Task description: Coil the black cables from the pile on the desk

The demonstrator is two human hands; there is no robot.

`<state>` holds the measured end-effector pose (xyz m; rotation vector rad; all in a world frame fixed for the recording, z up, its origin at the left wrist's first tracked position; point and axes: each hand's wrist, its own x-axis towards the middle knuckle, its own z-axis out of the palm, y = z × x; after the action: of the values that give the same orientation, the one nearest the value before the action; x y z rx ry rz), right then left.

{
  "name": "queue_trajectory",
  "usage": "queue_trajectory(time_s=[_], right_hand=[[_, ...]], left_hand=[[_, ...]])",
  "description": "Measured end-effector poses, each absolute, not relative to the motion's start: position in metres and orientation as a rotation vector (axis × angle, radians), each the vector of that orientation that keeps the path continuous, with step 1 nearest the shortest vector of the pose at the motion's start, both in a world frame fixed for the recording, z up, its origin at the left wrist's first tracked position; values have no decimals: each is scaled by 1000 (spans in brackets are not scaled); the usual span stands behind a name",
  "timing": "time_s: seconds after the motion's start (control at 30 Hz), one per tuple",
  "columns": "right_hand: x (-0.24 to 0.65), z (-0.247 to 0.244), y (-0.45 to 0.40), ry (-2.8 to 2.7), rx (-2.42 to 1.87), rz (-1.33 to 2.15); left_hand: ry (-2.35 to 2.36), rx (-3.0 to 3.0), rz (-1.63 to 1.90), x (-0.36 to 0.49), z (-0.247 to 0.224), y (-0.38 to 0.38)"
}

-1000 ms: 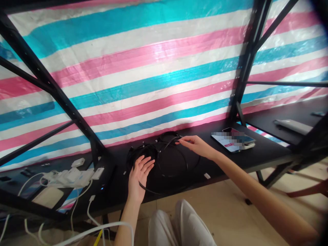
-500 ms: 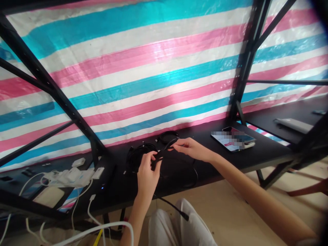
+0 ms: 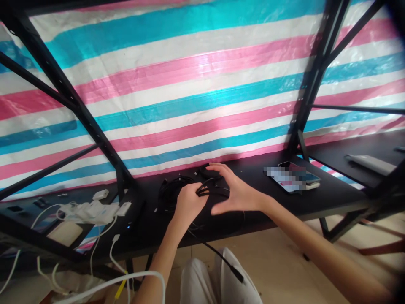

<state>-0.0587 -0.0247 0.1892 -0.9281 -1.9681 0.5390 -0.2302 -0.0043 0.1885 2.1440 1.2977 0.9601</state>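
Note:
My left hand (image 3: 190, 201) is closed around a looped black cable (image 3: 215, 188) above the black table. Close by on the right, my right hand (image 3: 237, 190) is spread, its fingers and thumb apart around the loops' right side. One end of a black cable hangs past the table's front edge, its black plug (image 3: 236, 274) in front of my knees. Behind my left hand lies a tangled heap of black cables (image 3: 171, 190), with small light connector ends showing. Part of another coiled black cable (image 3: 205, 171) shows behind my right fingers.
Phones (image 3: 284, 179) lie on the black table (image 3: 335, 192) at right. A white power strip with chargers (image 3: 95, 211) and white cables is at left. Black metal frame posts (image 3: 79, 109) slant up on both sides, before a striped plastic sheet (image 3: 202, 84).
My right hand has let go of the cable and opened its fingers. The cable is now gathered in loops in my left hand. The view has shifted slightly.

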Motion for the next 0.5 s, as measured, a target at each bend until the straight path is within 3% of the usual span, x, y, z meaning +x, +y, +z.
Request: queue_trajectory(time_s=[0.17, 0.3, 0.5], right_hand=[[-55, 183, -13, -2276, -993, 587], [-46, 181, -6, -2005, -1166, 875], [-53, 179, -5, -1578, -1075, 976]], left_hand=[[1208, 2239, 902, -238, 194, -7], [1186, 1891, 983, -257, 187, -3], [897, 1341, 1214, -262, 165, -5]])
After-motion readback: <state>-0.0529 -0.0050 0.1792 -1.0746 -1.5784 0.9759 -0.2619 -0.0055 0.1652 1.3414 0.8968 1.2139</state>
